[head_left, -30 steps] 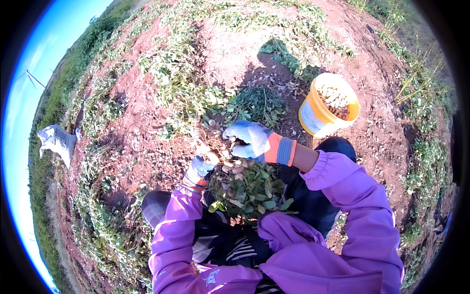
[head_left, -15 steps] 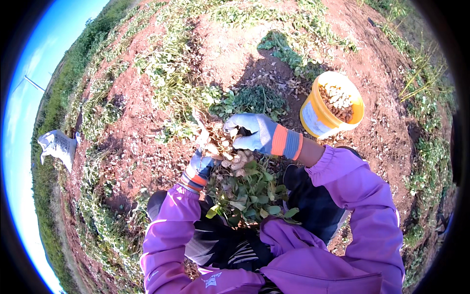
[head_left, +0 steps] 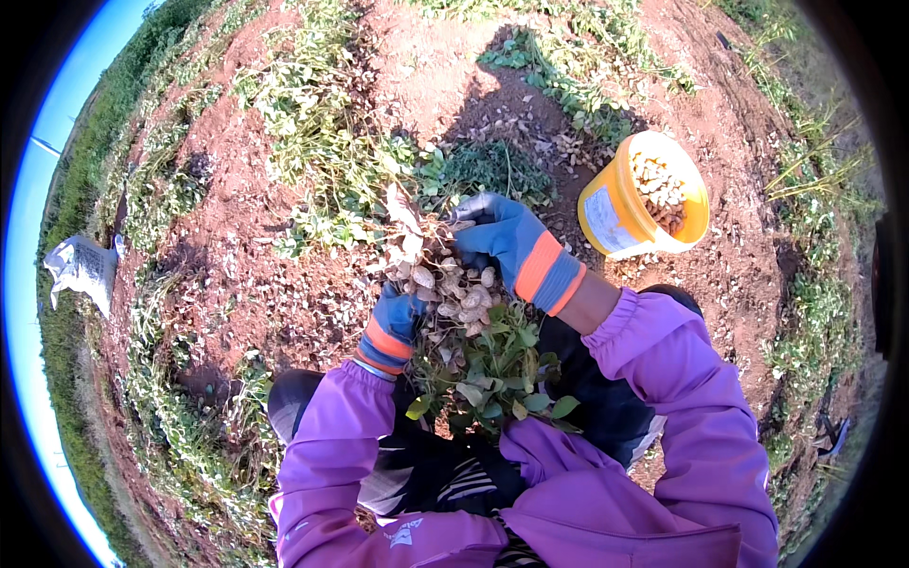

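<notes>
I hold an uprooted peanut plant (head_left: 483, 364) upside down over my lap, its green leaves below and a cluster of pale pods (head_left: 450, 284) on top. My left hand (head_left: 393, 322), in a blue glove with an orange band, grips the plant's stems just under the pods. My right hand (head_left: 507, 241), gloved the same way, closes its fingers on the pods at the top of the cluster. Both sleeves are purple.
A yellow bucket (head_left: 615, 213) partly filled with peanut pods stands on the red soil to my right. Pulled peanut plants (head_left: 331, 151) lie in rows ahead and to the left. A white sack (head_left: 80, 270) sits far left.
The plant and both hands have stayed over my lap; my right hand has shifted slightly across the top of the pod cluster. The bucket has not moved.
</notes>
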